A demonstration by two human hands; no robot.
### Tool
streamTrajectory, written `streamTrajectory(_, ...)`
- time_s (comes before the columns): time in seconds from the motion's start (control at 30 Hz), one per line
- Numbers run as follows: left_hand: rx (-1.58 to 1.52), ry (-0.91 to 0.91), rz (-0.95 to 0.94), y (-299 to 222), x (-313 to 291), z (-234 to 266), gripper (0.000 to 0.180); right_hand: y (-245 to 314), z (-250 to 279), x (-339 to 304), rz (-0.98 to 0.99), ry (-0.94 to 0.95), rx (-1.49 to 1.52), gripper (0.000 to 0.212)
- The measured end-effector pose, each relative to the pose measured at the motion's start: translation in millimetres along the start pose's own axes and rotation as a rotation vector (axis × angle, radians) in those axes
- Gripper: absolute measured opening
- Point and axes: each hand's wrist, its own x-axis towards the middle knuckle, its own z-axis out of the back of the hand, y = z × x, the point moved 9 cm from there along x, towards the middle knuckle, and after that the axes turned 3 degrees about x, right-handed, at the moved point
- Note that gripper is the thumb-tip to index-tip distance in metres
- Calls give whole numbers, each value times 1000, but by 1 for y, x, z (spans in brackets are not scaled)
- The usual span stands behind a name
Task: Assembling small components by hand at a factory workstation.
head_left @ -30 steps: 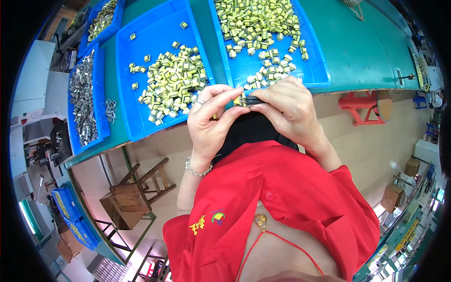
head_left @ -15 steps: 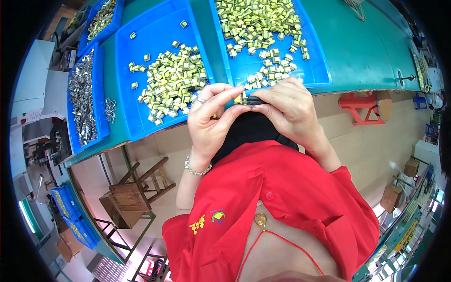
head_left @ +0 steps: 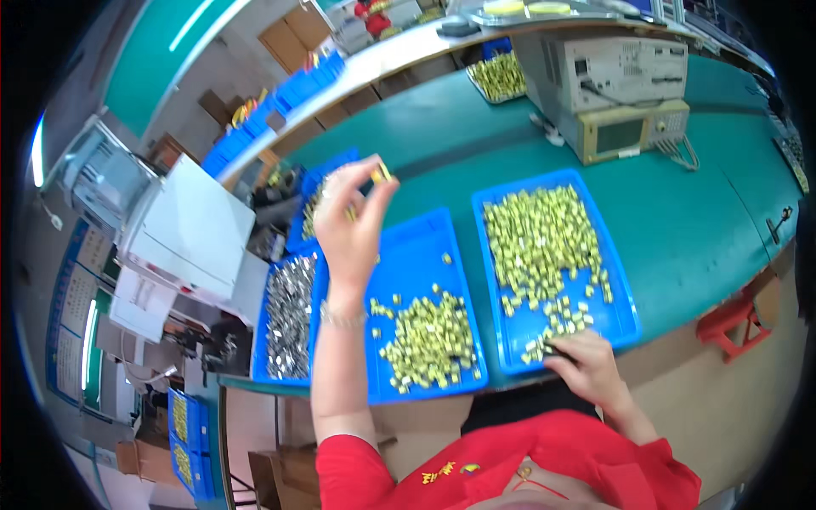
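Observation:
My left hand (head_left: 348, 229) is raised over the far end of the middle tray, thumb and fingers pinching a small yellow-wrapped transformer (head_left: 382, 173). Low at the near edge of the right blue tray (head_left: 627, 319), my right hand (head_left: 588, 367) is closed around a small black tool (head_left: 551, 351), mostly hidden by the fingers. Yellow transformers (head_left: 544, 234) fill much of that tray. The middle blue tray (head_left: 412, 246) holds another heap of transformers (head_left: 432, 340), gathered toward its near end.
Left of the middle tray stands a blue tray of silver metal parts (head_left: 291, 319), with another blue tray (head_left: 310, 217) beyond it. Grey test instruments (head_left: 625, 76) stand on the green table (head_left: 680, 212) at the far right. A red stool (head_left: 735, 323) is beside the table.
The hands were together at the near edge, tool against a transformer. My left hand has lifted away, far and left, with a transformer; my right stays near the right tray. The view has tilted up.

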Motion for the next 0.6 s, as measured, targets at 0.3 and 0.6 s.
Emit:
streamTrajectory(0.3,355,65,157,143,206,-63,31,-28,19,12,-165,15,229,26)
streamTrajectory(0.6,565,338,353,188,213,-120,38,-40,21,20,-211,95,310,26)
